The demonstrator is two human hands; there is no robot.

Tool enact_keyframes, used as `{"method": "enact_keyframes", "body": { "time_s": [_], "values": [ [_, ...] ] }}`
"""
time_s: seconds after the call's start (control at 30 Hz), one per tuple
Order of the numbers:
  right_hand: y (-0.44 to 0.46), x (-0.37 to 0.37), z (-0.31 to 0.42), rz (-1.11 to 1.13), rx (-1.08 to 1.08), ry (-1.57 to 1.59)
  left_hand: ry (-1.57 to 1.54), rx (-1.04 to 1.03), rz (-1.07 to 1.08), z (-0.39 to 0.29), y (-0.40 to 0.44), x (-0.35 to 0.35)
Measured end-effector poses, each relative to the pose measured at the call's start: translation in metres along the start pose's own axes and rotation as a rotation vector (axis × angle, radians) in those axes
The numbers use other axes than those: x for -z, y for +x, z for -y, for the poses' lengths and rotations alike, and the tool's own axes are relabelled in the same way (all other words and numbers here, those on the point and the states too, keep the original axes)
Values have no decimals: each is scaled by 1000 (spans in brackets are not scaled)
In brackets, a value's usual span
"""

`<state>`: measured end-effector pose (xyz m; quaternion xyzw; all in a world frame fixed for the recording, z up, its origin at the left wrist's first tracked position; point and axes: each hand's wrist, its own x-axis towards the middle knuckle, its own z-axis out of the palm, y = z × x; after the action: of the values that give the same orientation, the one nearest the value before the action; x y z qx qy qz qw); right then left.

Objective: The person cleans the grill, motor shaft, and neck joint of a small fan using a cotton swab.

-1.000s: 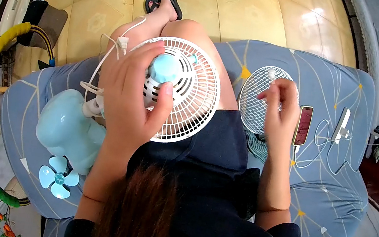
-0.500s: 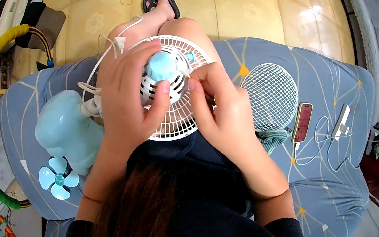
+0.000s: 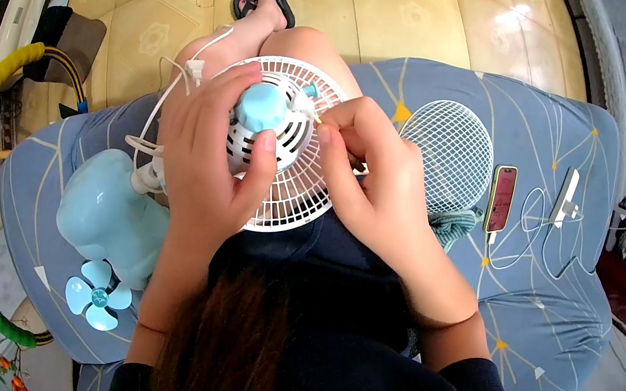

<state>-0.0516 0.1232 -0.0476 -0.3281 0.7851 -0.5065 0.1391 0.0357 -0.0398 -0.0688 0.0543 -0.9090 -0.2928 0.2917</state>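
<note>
A fan's white rear grille (image 3: 296, 208) rests on my lap, with a slotted white motor housing (image 3: 244, 141) and a light blue knob (image 3: 263, 107) on top. My left hand (image 3: 212, 140) wraps around the housing from the left, its thumb and fingers beside the knob. On the right, my right hand (image 3: 375, 156) pinches a small, thin pale piece (image 3: 316, 117) at the housing's edge; its kind is unclear. A small blue peg (image 3: 310, 91) stands just beyond. The fan's light blue base (image 3: 113, 206) lies to the left, partly behind my left forearm.
Blue fan blades (image 3: 98, 295) lie near the base on the patterned couch cover (image 3: 531, 309). A white front grille (image 3: 448, 155) lies right, beside a green cloth (image 3: 454, 226), a phone (image 3: 500, 199) and a power strip (image 3: 566, 199). A white plug (image 3: 195, 69) hangs near my knee.
The fan head has tilted slightly under my left hand, and the knob has shifted a little left. My right fingers have drawn slightly rightward, showing more of the pale piece.
</note>
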Motion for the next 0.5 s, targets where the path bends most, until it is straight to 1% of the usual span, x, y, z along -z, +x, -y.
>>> {"method": "enact_keyframes", "body": {
  "time_s": [0.07,0.17,0.27,0.37,0.5],
  "values": [
    [2,-3,-2,-12,-17,-44,-10,6,0,0,0,-1],
    [2,-3,0,36,-19,-91,-22,16,-1,1,0,-1],
    [1,-2,0,36,22,-97,-24,21,0,1,-1,-1],
    [-1,-1,-2,19,35,-66,-27,26,2,0,-1,-1],
    [-3,1,-2,-31,-2,-21,-24,24,5,1,-1,-1]
  ]
}}
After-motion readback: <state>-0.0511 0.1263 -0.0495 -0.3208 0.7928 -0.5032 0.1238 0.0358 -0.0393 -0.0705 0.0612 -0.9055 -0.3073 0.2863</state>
